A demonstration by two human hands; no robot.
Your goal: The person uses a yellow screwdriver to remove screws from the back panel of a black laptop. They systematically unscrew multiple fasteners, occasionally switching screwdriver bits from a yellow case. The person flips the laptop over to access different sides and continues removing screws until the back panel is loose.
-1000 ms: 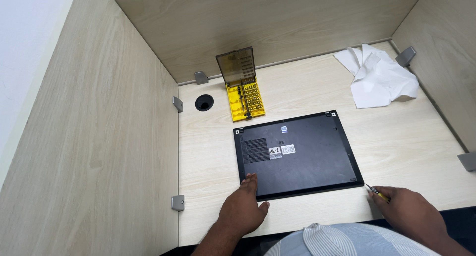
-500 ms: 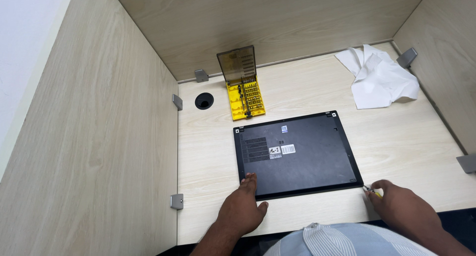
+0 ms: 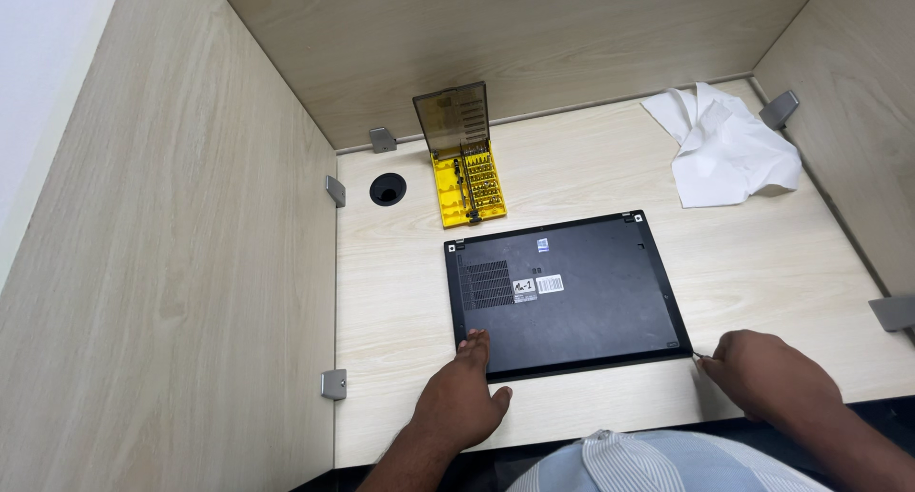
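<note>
A black laptop (image 3: 572,292) lies upside down on the light wooden desk (image 3: 400,292), its base panel with stickers facing up. My left hand (image 3: 464,401) rests flat at the laptop's near left corner, fingertips touching its edge. My right hand (image 3: 762,373) sits at the near right corner and grips a small screwdriver (image 3: 703,357), whose thin tip points at that corner.
An open yellow screwdriver bit set (image 3: 467,173) with a smoky lid stands behind the laptop. A crumpled white cloth (image 3: 729,149) lies at the back right. A round cable hole (image 3: 387,189) is at the back left. Wooden partition walls enclose the desk.
My right hand has shifted slightly left, bringing the screwdriver tip up to the laptop's near right corner. My left hand stays at the near left corner.
</note>
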